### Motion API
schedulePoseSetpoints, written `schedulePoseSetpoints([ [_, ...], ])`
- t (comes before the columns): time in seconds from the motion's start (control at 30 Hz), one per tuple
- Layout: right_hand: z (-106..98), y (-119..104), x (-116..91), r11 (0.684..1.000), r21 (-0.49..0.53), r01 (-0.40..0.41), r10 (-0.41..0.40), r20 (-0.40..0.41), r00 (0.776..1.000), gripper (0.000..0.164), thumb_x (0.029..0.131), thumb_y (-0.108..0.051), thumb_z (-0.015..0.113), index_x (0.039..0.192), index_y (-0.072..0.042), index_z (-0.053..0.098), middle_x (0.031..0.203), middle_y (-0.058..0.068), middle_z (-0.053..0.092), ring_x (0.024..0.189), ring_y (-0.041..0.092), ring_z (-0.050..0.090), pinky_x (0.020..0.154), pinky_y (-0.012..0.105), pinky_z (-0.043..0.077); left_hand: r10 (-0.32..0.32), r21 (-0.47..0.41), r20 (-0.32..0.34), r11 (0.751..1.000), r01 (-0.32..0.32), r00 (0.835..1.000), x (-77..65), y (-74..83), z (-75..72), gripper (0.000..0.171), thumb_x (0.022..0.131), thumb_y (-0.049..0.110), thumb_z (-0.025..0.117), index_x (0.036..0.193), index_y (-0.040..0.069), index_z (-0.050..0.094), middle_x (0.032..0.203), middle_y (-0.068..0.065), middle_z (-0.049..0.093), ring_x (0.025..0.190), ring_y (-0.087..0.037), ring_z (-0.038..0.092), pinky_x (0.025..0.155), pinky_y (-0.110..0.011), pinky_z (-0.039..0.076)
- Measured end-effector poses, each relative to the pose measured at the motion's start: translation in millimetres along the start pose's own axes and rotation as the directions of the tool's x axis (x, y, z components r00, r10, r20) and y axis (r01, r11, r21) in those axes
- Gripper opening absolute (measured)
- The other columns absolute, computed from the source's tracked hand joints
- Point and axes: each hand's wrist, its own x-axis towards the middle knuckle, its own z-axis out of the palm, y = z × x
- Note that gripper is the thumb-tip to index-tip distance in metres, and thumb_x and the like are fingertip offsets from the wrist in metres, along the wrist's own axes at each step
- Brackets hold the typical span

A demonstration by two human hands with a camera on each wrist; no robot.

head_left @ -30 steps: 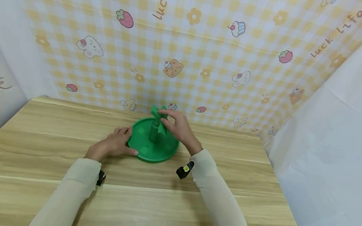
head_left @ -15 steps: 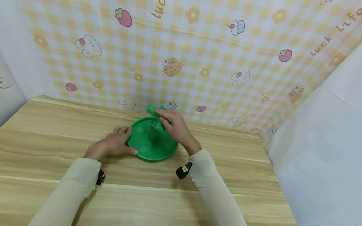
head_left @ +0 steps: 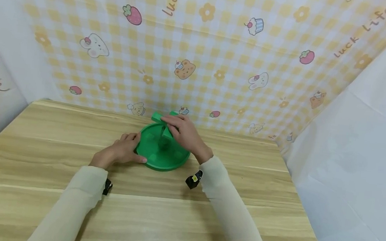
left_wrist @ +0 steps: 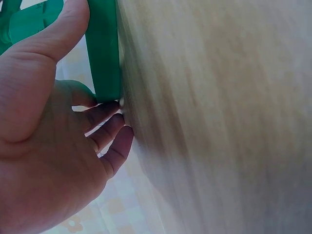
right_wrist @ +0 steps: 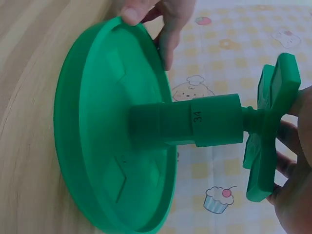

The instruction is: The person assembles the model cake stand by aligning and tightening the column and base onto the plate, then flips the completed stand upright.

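A round green dish (head_left: 160,167) with a raised rim lies on the table. My left hand (head_left: 123,150) grips its left edge, thumb at the front of the rim, fingers at the back. From the dish's middle rises a thick post (right_wrist: 185,122) marked "34" in the right wrist view. A cross-shaped green piece (right_wrist: 270,126) sits at the post's top, a narrow ridged neck showing between them. My right hand (head_left: 186,135) holds this cross by its arms and hides part of it in the head view.
The wood-grain table (head_left: 155,225) stretches in front of the dish. Close behind stands a yellow checked cloth (head_left: 203,51) with printed cartoons. A white sheet (head_left: 361,152) hangs along the right side.
My right hand has shifted slightly left, and the cross has turned with it, its arm swinging left. The left hand stays on the dish's rim, and the dish holds its place.
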Motion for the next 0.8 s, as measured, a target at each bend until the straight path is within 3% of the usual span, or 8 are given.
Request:
schedulePoseSetpoints([
  [0.17, -2.1, -1.3, -0.5, 0.999, -0.036, -0.025, 0.026, 0.032, 0.999, 0.035, 0.105, -0.014, 0.048, 0.139, -0.013, 0.06, 0.141, 0.009, 0.059, 0.133, 0.03, 0.049, 0.116, 0.04, 0.033, -0.004, -0.008, -0.003, 1.0, 0.003, 1.0, 0.0, 0.9, -0.2, 0.107, 0.091, 0.047, 0.069, 0.154, -0.012, 0.005, 0.159, -0.034, 0.011, 0.143, -0.053, 0.008, 0.112, -0.069, 0.015],
  [0.53, -6.0, -5.9, 3.6, 0.988, -0.154, 0.001, 0.013, 0.092, 0.996, 0.035, 0.105, -0.014, 0.05, 0.139, -0.015, 0.06, 0.142, 0.008, 0.058, 0.133, 0.031, 0.049, 0.116, 0.041, 0.032, -0.004, -0.007, -0.012, 1.0, 0.003, 1.0, 0.7, 1.4, -0.4, 0.108, 0.09, 0.047, 0.07, 0.154, -0.012, 0.006, 0.157, -0.035, 0.013, 0.142, -0.054, 0.009, 0.112, -0.07, 0.016],
  [0.8, 1.6, -6.9, 4.1, 0.975, -0.224, 0.017, 0.016, 0.146, 0.989, 0.033, 0.106, -0.02, 0.049, 0.135, -0.021, 0.063, 0.142, 0.004, 0.058, 0.132, 0.031, 0.047, 0.104, 0.046, 0.046, -0.001, -0.003, -0.013, 1.0, 0.001, 1.0, -1.2, 2.0, -0.1, 0.107, 0.091, 0.048, 0.069, 0.154, -0.011, 0.005, 0.158, -0.034, 0.013, 0.142, -0.055, 0.01, 0.111, -0.071, 0.016],
])
